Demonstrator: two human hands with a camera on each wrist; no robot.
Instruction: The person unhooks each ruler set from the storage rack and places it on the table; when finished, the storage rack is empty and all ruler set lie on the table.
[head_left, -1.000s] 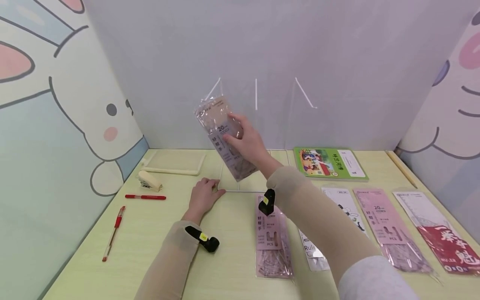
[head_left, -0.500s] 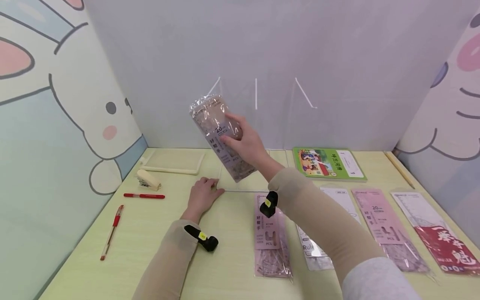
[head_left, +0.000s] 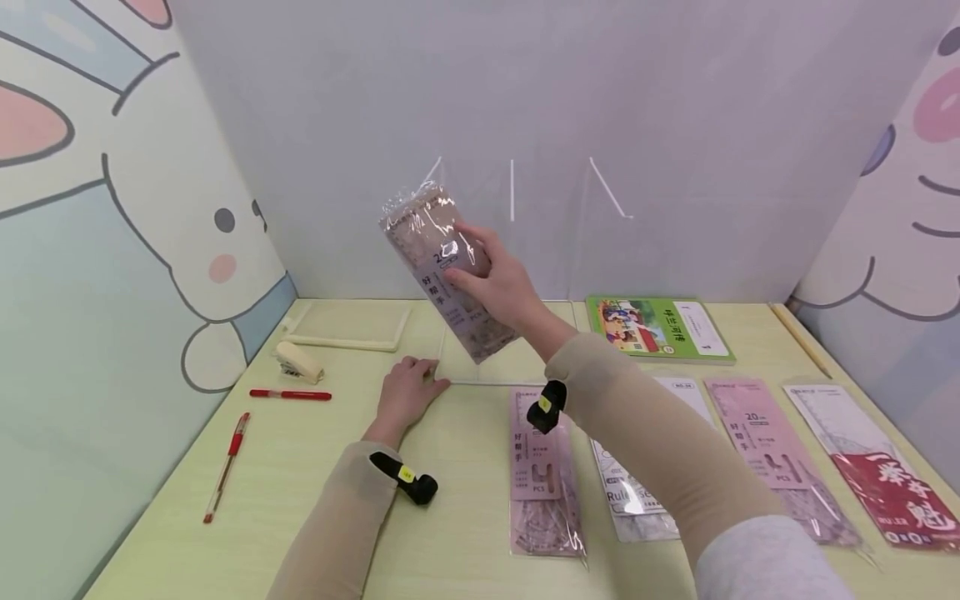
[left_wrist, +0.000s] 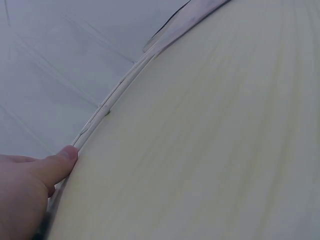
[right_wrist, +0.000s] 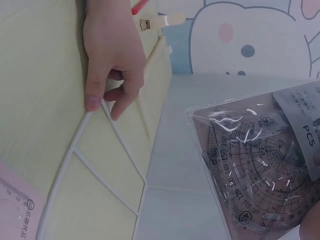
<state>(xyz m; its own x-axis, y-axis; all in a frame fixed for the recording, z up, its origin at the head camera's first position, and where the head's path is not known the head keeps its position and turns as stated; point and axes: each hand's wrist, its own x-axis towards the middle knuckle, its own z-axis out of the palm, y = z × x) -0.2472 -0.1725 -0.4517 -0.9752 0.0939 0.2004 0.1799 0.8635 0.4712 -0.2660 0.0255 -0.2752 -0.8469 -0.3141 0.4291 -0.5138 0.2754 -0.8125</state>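
My right hand (head_left: pixel 504 285) grips a brown-tinted ruler set (head_left: pixel 427 237) in a clear plastic sleeve. The pack is held tilted in the air, in front of the hooks of a white wire rack (head_left: pixel 512 190). Through the plastic in the right wrist view, a protractor (right_wrist: pixel 255 175) shows at the pack's lower end. My left hand (head_left: pixel 405 393) is at the rack's front left base corner, thumb and fingers pinching the wire (right_wrist: pixel 74 148). In the left wrist view the thumb (left_wrist: pixel 62 157) lies against that rail. The pack and right arm hide part of the rack.
On the table right of the rack lie a pink ruler set (head_left: pixel 543 467), a white one (head_left: pixel 637 492), another pink one (head_left: pixel 765 442) and a red-white one (head_left: pixel 885 475). Behind them are a green book (head_left: pixel 660 329) and a pencil (head_left: pixel 801 337). A stapler (head_left: pixel 300 361), red pens (head_left: pixel 288 394) and mesh pouch (head_left: pixel 348 321) lie left.
The ruler set in my right hand has shifted slightly up and left, and its shine has changed. My right forearm has swung a little to the right. The left hand stays on the rack corner.
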